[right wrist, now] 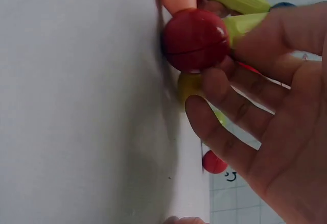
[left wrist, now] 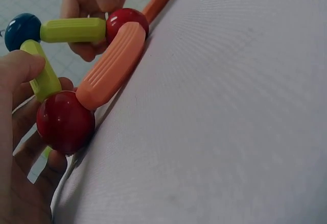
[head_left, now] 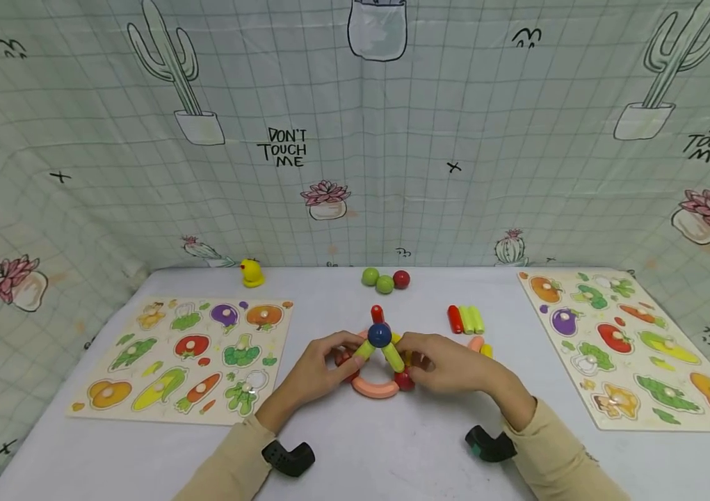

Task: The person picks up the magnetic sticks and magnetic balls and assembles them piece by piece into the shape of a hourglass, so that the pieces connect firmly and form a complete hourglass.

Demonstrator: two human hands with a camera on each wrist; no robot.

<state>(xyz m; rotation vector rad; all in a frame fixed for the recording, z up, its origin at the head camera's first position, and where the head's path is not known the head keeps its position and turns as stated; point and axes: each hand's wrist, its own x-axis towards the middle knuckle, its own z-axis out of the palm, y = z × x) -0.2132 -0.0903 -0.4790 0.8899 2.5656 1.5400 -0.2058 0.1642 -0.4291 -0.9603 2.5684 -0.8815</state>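
Note:
Between both hands, a stick-and-ball construction toy stands on the white table. A blue ball tops it, with light green sticks sloping down to red balls. One curved orange stick joins two red balls along the base. My left hand pinches one green stick, its thumb on the stick and other fingers behind, around the red ball. My right hand grips the other side, with thumb and fingers at the green stick beside a red ball. The toy's back is partly hidden.
Two green balls and a red ball lie farther back. To the right are a red stick and two green sticks. Vegetable puzzle boards flank the hands, left and right. A yellow duck stands back left.

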